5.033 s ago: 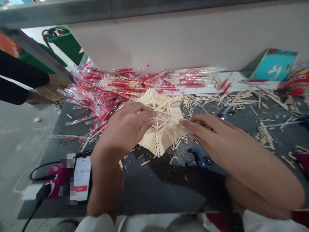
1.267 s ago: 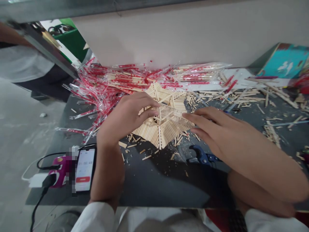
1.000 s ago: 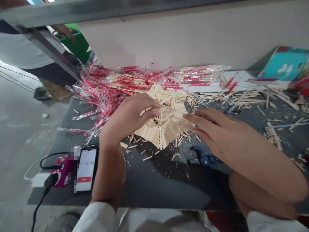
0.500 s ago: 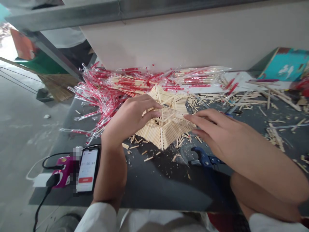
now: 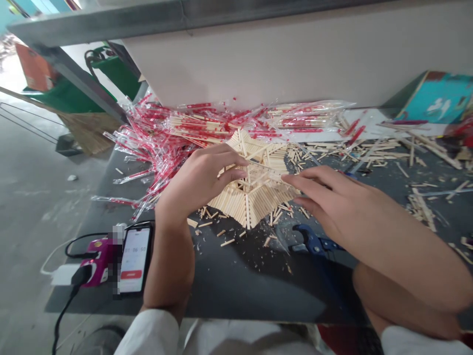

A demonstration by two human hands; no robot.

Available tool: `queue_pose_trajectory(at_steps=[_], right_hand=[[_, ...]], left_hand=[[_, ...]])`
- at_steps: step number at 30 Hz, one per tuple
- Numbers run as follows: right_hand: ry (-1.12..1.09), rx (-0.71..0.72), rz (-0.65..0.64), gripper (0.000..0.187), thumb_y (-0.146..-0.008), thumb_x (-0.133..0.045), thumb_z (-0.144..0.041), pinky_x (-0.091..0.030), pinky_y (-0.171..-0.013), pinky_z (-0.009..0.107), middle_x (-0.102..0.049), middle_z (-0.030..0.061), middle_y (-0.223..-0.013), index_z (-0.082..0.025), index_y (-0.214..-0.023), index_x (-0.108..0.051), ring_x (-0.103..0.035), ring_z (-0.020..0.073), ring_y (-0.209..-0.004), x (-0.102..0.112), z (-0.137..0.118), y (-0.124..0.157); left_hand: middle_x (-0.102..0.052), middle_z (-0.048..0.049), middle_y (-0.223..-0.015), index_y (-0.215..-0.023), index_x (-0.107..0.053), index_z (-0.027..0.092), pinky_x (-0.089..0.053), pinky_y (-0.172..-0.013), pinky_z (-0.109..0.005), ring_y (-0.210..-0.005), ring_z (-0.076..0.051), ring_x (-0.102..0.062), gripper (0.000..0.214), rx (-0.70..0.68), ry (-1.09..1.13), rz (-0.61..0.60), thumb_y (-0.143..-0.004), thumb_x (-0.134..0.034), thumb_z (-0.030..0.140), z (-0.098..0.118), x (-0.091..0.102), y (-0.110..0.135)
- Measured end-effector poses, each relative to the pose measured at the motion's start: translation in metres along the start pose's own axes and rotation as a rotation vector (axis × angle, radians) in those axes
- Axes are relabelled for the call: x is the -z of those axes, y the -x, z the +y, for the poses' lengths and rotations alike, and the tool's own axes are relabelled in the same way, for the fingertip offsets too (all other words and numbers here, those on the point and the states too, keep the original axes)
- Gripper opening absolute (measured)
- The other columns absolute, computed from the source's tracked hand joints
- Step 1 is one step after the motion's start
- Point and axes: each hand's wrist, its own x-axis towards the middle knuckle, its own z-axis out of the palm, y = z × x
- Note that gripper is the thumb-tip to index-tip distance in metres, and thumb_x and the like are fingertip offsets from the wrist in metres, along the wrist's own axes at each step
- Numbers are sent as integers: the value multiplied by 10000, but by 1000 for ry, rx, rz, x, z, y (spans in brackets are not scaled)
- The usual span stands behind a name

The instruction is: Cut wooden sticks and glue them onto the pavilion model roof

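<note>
The phone (image 5: 135, 260) on the counter shows digits on its white screen, slightly blurred, that read about 01:06:50. Below them is a red button (image 5: 131, 274) with a white label too small to read. The red print on the clear wrappers (image 5: 207, 118) is also unreadable.

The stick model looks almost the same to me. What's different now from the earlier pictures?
The phone timer went from 06:45 to 06:50, and the person at the far left has left the view. The left hand and right hand stayed at the stick model, which looks unchanged; nothing was clearly let go.
</note>
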Motion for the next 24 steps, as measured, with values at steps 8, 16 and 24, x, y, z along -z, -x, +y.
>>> queue_pose_trajectory(at_steps=[8,16,24], right_hand=[[49,23,22,381,-1001,-567,-146,-546,-840,385,-651,120,-1268,-184,-1380,-595,-683,239,-995,-4,5,2],[125,27,-27,470,-959,-582,-81,-533,-789,376,-635,129,-1277,-170,-1420,-554,-674,244,-961,1,0,4],[150,16,-44,489,-972,-607,-116,-500,-711,345,-630,115,-1304,-193,-1450,-535,-679,231,-962,3,-1,4]], left_hand=[[-778,-57,-1084,-1050,-773,202,-529,-914,-309,-1003,-174,-718,228,-20,-20,18,-1041,-596,345,-2,-1,0],[-783,-52,-1095,-1051,-786,212,-541,-956,-333,-1026,-187,-726,223,1,-2,23,-1032,-612,352,0,-1,0],[-784,-58,-1108,-1057,-787,214,-549,-965,-337,-1057,-192,-728,219,-12,23,-2,-1040,-607,338,-2,1,0]])
